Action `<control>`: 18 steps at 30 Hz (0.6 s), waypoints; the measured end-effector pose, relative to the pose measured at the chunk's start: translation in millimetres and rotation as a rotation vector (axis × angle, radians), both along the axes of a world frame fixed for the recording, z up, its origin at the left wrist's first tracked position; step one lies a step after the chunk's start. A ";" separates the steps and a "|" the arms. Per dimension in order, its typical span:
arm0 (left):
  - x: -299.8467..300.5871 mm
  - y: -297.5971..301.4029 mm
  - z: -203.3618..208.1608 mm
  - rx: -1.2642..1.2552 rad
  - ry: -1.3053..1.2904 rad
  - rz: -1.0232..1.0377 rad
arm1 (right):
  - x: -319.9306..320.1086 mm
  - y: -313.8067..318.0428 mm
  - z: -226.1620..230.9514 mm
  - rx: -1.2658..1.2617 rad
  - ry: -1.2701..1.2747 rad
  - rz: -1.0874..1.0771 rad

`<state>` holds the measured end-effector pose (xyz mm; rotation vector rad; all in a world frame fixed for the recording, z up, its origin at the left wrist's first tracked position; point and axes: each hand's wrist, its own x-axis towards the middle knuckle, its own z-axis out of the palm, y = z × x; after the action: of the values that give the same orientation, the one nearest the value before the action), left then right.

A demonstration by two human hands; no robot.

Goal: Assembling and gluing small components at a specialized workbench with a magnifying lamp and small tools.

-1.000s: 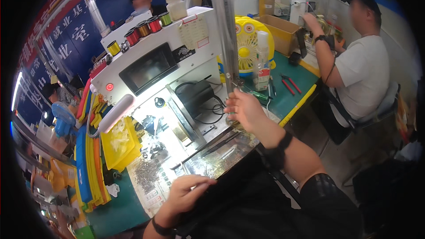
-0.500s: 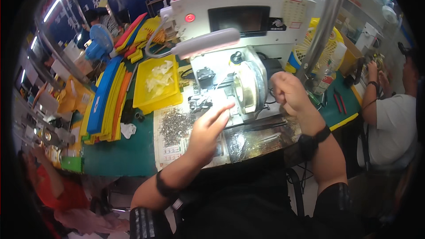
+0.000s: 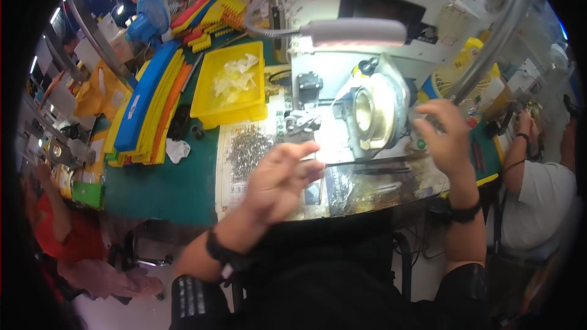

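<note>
My left hand (image 3: 276, 178) hovers over the paper-covered bench in front of the machine, its fingers bent and slightly apart. I make out nothing between the fingertips. To the right, my right hand (image 3: 445, 136) hangs beside the machine's round head, blurred, with thumb and fingers curved apart. Between the two hands stands the pale metal ring-shaped wheel housing (image 3: 365, 114), lit from above. A small metal fixture (image 3: 302, 122) sits left of it. Close to my left hand lies a pile of small metal pieces (image 3: 249, 148) on printed paper.
A lamp on a bendy neck (image 3: 354, 32) overhangs the machine. A yellow bin (image 3: 205, 107) with pale scraps stands left, beside long blue and yellow strips (image 3: 143, 107). Dark tweezers-like tools (image 3: 382, 170) lie at the machine's front. Pliers (image 3: 477, 154) lie right; a co-worker (image 3: 538, 180) sits beyond.
My view has turned, so the machine appears farther right. My left hand has drawn back from the machine's head, its fingers now more bent. My right hand has loosened from a fist.
</note>
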<state>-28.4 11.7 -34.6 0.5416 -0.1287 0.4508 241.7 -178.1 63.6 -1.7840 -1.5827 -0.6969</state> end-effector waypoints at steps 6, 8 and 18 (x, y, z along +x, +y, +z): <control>-96.2 69.3 -5.3 0.014 -0.034 0.314 | -91.2 -1.0 -22.2 -0.174 0.131 0.395; -111.4 77.3 -7.0 0.189 -0.073 0.316 | -126.5 22.5 -41.5 -0.378 0.120 0.482; -141.5 78.0 -29.0 0.268 -0.003 0.437 | -178.9 101.6 -98.5 -0.566 0.002 0.225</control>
<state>-170.0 89.7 -63.5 0.8378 -0.0729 0.8670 62.8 -76.5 -34.9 -1.9318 -2.0827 -0.1408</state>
